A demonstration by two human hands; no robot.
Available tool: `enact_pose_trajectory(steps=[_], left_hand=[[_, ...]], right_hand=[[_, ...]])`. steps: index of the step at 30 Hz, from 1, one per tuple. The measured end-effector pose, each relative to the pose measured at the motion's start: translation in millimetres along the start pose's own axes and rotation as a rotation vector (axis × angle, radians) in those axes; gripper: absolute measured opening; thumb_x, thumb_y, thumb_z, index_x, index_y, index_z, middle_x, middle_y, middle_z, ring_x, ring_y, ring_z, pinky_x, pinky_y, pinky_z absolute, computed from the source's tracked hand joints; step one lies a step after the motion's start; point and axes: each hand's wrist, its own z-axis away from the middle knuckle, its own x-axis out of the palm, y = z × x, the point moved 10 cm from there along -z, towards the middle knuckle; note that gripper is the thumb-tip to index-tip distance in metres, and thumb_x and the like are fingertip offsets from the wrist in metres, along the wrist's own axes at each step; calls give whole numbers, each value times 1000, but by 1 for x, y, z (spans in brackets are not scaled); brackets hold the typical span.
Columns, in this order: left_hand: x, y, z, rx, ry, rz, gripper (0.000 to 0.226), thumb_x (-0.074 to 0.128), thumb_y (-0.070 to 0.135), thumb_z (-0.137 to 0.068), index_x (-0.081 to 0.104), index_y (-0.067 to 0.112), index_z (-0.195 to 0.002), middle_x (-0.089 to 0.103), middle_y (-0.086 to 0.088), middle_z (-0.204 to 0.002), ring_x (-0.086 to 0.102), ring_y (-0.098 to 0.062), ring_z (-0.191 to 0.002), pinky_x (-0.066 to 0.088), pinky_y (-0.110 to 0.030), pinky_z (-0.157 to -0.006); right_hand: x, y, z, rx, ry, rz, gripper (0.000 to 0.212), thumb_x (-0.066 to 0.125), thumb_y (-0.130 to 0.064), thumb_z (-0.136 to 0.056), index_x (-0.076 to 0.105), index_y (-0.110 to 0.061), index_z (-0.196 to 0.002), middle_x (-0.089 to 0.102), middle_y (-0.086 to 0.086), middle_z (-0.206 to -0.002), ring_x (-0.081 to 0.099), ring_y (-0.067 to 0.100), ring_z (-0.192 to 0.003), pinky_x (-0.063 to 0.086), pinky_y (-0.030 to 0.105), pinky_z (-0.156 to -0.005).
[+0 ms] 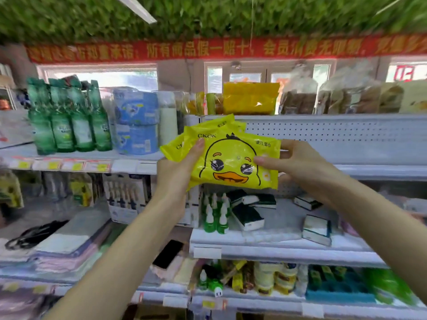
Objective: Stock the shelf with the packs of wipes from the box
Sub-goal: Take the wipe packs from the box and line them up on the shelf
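Well, one grey shelf [369,172] stands behind three yellow duck packs of wipes [233,162] (fanned out, up in the air). Two hands hold them: the left hand [178,172] grips the left side, the right hand [300,162] pinches the right.

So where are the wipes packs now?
The wipes packs are central in head view, held by left hand and right hand, before the perforated shelf back.
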Motion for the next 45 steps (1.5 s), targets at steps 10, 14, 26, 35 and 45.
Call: enact_pose_trajectory(steps=[10,14,26,35,45], left_hand=[[37,-6,-90,-37,43,-158,54,83,47,-67,65,14,-106,73,-8,-101,71,-27,-90,58,-46,-84],[45,-28,-127,-137,45,-99,33,77,33,-78,64,14,-103,73,-8,-92,71,-21,-69,60,-37,-57],[41,-54,-220,-179,117,-69,37,75,11,-81,63,12,-115,71,-11,-106,70,-24,-79,60,-40,-56],[21,-52,-254,-153,131,-86,31,72,8,-84,60,12,-112,69,-9,-99,67,-20,-76,57,-31,-53],[10,-50,-285,-101,84,-153,27,71,14,-85,61,16,-110,70,-4,-89,68,-12,-58,48,-18,-38]], right_hand=[[-34,22,-96,-29,54,-29,22,76,-15,-78,68,-10,-98,70,3,-89,66,8,-57,50,23,-46],[-42,43,-126,14,55,-31,26,76,-15,-78,68,-6,-102,70,6,-92,65,9,-56,49,22,-46],[-88,105,-214,115,147,128,42,81,-14,-74,64,0,-110,68,16,-98,69,23,-72,60,43,-63],[-84,138,-291,231,140,164,43,80,-2,-72,59,4,-109,68,19,-103,67,29,-81,57,43,-75],[-71,153,-380,142,246,420,67,85,-14,-71,52,-1,-127,61,18,-119,58,34,-110,49,37,-82]])
